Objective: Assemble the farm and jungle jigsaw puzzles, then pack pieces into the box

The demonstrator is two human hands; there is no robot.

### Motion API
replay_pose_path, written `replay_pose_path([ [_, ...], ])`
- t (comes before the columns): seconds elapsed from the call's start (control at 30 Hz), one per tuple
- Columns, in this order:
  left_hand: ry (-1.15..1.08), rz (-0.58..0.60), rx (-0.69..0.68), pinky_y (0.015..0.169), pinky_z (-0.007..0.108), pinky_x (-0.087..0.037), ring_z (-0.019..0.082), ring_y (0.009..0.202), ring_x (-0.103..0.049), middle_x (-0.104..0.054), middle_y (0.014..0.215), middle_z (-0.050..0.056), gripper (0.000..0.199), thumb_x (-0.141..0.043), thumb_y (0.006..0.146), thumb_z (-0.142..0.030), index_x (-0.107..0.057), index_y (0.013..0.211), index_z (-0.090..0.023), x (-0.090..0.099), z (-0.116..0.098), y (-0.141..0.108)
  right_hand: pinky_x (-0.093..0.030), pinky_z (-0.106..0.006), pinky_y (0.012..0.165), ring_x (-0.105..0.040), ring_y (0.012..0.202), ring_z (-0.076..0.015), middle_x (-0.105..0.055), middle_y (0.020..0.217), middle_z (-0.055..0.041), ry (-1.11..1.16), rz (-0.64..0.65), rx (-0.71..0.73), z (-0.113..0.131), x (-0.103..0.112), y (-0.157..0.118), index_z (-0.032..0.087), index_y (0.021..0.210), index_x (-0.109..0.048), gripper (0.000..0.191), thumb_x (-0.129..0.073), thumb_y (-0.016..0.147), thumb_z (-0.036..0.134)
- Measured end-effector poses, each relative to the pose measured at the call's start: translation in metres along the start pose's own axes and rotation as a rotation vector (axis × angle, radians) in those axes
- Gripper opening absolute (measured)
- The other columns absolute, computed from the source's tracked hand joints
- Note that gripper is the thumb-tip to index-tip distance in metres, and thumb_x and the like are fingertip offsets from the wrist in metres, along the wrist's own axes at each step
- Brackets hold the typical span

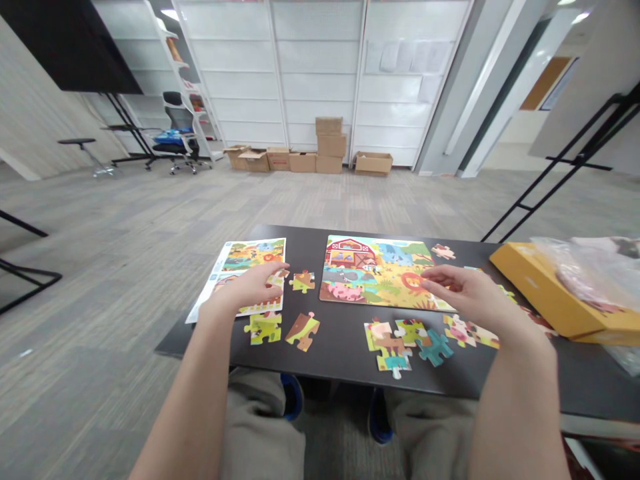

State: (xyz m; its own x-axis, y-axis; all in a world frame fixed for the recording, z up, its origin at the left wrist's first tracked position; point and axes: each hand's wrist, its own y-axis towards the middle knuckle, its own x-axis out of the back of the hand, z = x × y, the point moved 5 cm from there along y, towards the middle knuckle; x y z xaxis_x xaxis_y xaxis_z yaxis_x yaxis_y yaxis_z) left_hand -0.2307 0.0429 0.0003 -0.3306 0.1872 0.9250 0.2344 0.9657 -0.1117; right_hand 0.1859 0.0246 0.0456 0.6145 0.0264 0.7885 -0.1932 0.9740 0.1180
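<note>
My left hand [253, 287] is over the right edge of a printed picture sheet [204, 301], thumb and index finger apart. A small puzzle piece [283, 274] shows partly beneath its index finger; whether the finger presses on it is unclear. Near that hand lie a green-and-brown piece [303, 281], a green piece [265, 328] and a brown-and-green piece [303, 331]. My right hand [463, 292] hovers at the right part of the farm-animal puzzle board [375, 270], fingertips by the lion, loosely bent with a gap between thumb and index finger. No piece shows in them.
In front of the board lie joined pieces [389, 345], a green piece [411, 331], a teal piece [436, 347] and a pink piece [460, 330]. One piece [443, 251] lies behind it. A yellow box [545, 293] with plastic wrapping [590, 267] occupies the right end of the black table [330, 363].
</note>
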Motion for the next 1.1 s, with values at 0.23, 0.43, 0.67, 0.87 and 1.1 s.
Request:
replay_pose_path([
  [0.23, -0.040, -0.029, 0.017, 0.105, 0.040, -0.047, 0.029, 0.118, -0.064, -0.068, 0.129, 0.013, 0.059, -0.058, 0.075, -0.042, -0.063, 0.128, -0.018, -0.003, 0.000, 0.009, -0.056, -0.035, 0.069, -0.071, 0.081, -0.0259, -0.078, 0.097, -0.0102, 0.122, 0.010, -0.033, -0.017, 0.003, -0.003, 0.020, 0.099, -0.074, 0.048, -0.063, 0.083, 0.063],
  [0.43, -0.038, -0.026, 0.027, 0.111, 0.039, -0.042, 0.031, 0.130, -0.056, -0.062, 0.141, 0.008, 0.071, -0.064, 0.068, -0.048, -0.061, 0.133, -0.022, 0.000, 0.014, 0.002, -0.058, -0.036, 0.072, -0.072, 0.082, -0.0260, -0.078, 0.096, -0.0106, 0.157, -0.025, -0.059, -0.029, 0.008, -0.006, 0.018, 0.100, -0.074, 0.046, -0.065, 0.083, 0.060],
  [0.67, -0.028, -0.006, 0.111, 0.101, 0.037, -0.048, 0.030, 0.113, -0.064, -0.069, 0.128, 0.007, 0.069, -0.070, 0.064, -0.055, -0.067, 0.126, -0.023, 0.002, 0.025, -0.002, -0.058, -0.036, 0.078, -0.073, 0.088, -0.0262, -0.078, 0.097, -0.0092, 0.160, -0.038, -0.084, -0.038, 0.010, -0.008, 0.019, 0.098, -0.074, 0.038, -0.066, 0.084, 0.054],
  [0.87, -0.015, -0.095, 0.022, 0.093, 0.034, -0.051, 0.027, 0.102, -0.067, -0.074, 0.115, 0.006, 0.061, -0.068, 0.068, -0.060, -0.072, 0.117, -0.023, 0.007, 0.016, 0.000, -0.058, -0.036, 0.074, -0.073, 0.083, -0.0260, -0.079, 0.093, -0.0084, 0.137, -0.064, -0.082, -0.041, 0.008, -0.005, 0.020, 0.095, -0.075, 0.039, -0.066, 0.081, 0.055],
  [1.1, -0.161, -0.113, -0.039, 0.090, 0.036, -0.054, 0.027, 0.098, -0.069, -0.078, 0.103, 0.006, 0.046, -0.059, 0.078, -0.063, -0.077, 0.094, -0.024, 0.020, -0.001, -0.008, -0.057, -0.033, 0.070, -0.072, 0.081, -0.0242, -0.078, 0.094, -0.0076, 0.112, -0.023, -0.090, -0.039, 0.008, -0.006, 0.020, 0.097, -0.075, 0.036, -0.063, 0.084, 0.052],
])
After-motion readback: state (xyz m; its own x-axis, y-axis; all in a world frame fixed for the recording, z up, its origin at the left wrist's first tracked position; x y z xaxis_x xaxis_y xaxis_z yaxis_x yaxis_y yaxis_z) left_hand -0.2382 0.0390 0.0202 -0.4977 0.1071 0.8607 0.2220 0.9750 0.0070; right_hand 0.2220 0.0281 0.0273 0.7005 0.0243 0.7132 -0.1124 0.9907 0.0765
